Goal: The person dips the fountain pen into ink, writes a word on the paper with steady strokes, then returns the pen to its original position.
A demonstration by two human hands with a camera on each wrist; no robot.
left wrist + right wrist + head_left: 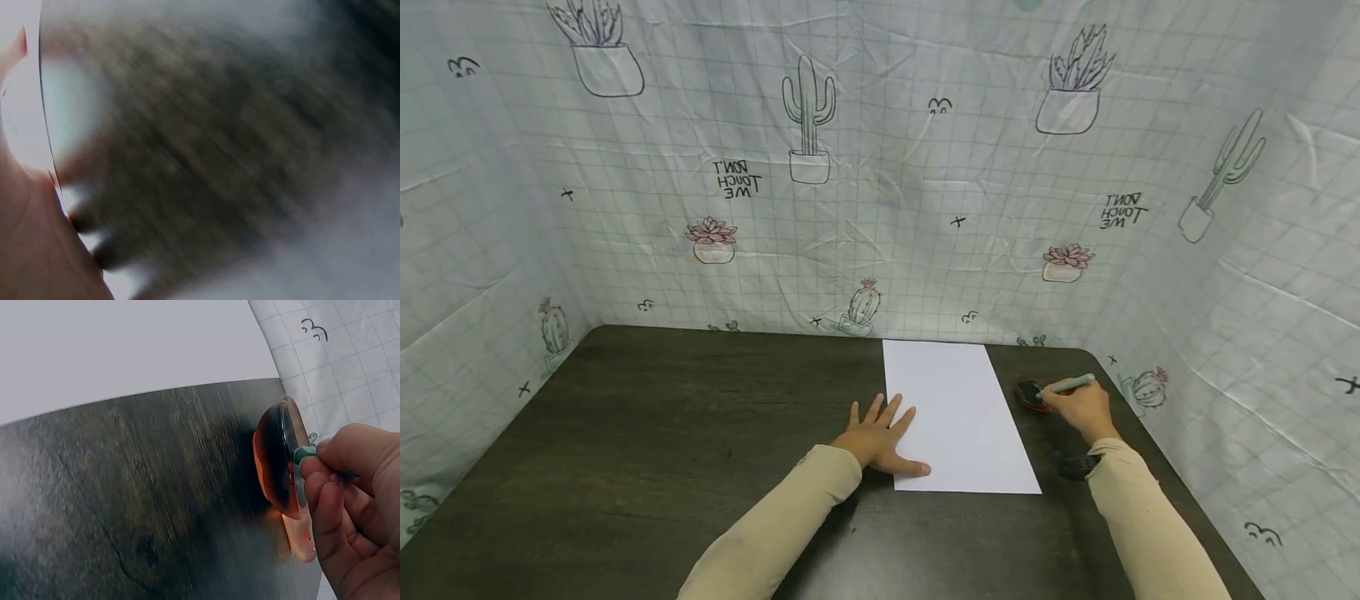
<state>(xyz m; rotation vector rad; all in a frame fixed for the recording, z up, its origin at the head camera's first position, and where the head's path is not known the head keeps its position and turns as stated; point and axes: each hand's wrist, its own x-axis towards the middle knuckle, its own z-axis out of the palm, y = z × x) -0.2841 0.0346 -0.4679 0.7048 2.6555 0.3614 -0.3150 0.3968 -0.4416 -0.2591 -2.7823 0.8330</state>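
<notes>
Pressing lightly on the paper, your left hand (pixel 880 444) lies right of the frame's bottom centre in the head view, fingers spread apart and clamped on nothing. Your thumb and fingertips overlap the left edge of the plain white rectangular paper sheet (pixel 962 417), which lies flat right of centre. Your right hand (pixel 1084 412), at the lower right of the frame, has thumb and fingers together, pinching a slim pale-green pen-like stick (pixel 1081 382). Its lower end points left at a small rounded dark dish with an orange-red edge (pixel 275 462), just beside the sheet's right edge; you cannot tell contact for certain. Your right wrist has a black band (pixel 1075 467) near it, and both your arms wear beige sleeves (pixel 775 521). Everything rests on a dark wood-grain table (pixel 625 433). A white gridded cloth printed with potted cacti (pixel 895 192) fills the upper frame and both sides. Your left wrist view is mostly blurred.
</notes>
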